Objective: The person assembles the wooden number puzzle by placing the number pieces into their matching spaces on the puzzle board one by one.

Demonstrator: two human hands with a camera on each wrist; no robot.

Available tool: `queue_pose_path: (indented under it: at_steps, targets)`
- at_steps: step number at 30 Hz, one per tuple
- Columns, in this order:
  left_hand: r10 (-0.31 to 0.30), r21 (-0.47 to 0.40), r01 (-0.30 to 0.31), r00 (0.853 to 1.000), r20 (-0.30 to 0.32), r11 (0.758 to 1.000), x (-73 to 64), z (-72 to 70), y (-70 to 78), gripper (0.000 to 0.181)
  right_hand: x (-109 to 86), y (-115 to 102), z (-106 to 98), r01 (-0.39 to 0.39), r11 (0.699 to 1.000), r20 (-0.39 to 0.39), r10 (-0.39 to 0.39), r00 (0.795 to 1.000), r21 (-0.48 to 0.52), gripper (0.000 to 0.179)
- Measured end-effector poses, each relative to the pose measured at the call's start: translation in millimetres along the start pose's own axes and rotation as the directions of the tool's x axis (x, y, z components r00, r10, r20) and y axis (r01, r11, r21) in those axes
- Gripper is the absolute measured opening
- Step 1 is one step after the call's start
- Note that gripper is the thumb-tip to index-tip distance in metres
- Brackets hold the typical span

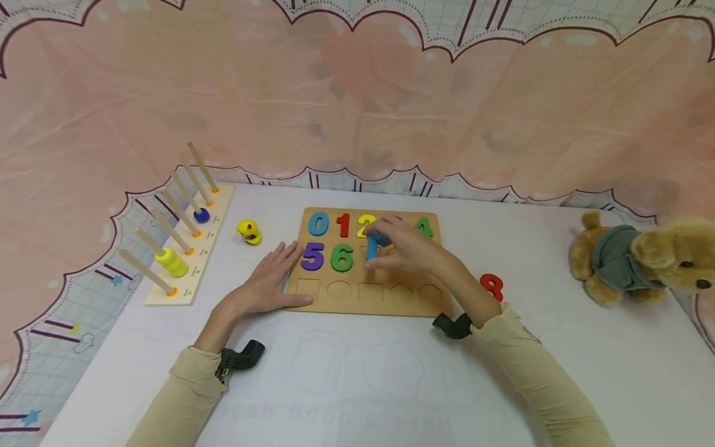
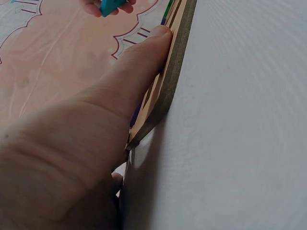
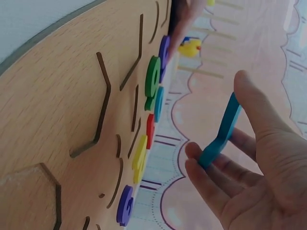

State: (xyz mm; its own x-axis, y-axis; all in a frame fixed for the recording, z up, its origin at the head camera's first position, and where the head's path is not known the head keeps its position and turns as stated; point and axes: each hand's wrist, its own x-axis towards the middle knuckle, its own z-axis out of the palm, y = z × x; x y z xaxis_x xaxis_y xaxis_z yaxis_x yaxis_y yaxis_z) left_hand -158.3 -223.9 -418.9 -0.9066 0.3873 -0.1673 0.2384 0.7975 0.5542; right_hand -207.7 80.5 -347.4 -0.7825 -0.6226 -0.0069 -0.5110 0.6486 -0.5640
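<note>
A wooden number board lies on the white table, with slots in its surface. My left hand rests at its left edge, fingers spread; in the left wrist view the thumb lies on the board's rim. Between thumb and fingertips my right hand pinches a blue number 7, raised above the board; the right wrist view shows this blue piece apart from the surface. Set in the board are the blue 0, red 1, yellow 2, green 4, purple 5 and green 6. A purple piece is mostly hidden behind my right hand.
A red 8 lies right of the board, beside my right forearm. To the left are a small yellow duck and a peg rack with upright rods and some rings. At far right sits a teddy bear.
</note>
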Motion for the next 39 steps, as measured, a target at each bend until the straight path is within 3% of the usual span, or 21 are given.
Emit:
queue_pose_path:
  at_steps: [8, 15, 31, 39]
  targets:
    - [0.000, 0.008, 0.000, 1.000, -0.001, 1.000, 0.0, 1.2, -1.0, 0.109, -1.3, 0, 1, 0.034, 0.999, -0.038, -0.035, 0.999, -0.018, 0.058]
    - [-0.001, 0.013, 0.001, 1.000, 0.000, 1.000, -0.4, 1.5, -1.2, 0.109, -3.0, 4, 3, 0.069, 0.997, -0.056, -0.067, 0.996, 0.026, 0.061]
    - [-0.003, 0.010, 0.003, 1.000, 0.000, 1.000, -0.7, 0.8, 0.4, 0.108, -3.2, 9, 8, 0.034, 0.993, -0.040, -0.030, 0.999, 0.114, 0.069]
    - [-0.002, 0.014, 0.002, 1.000, 0.000, 1.000, 0.3, 0.2, 0.7, 0.108, -2.8, 7, 10, -0.008, 0.998, -0.006, 0.009, 1.000, 0.062, 0.077]
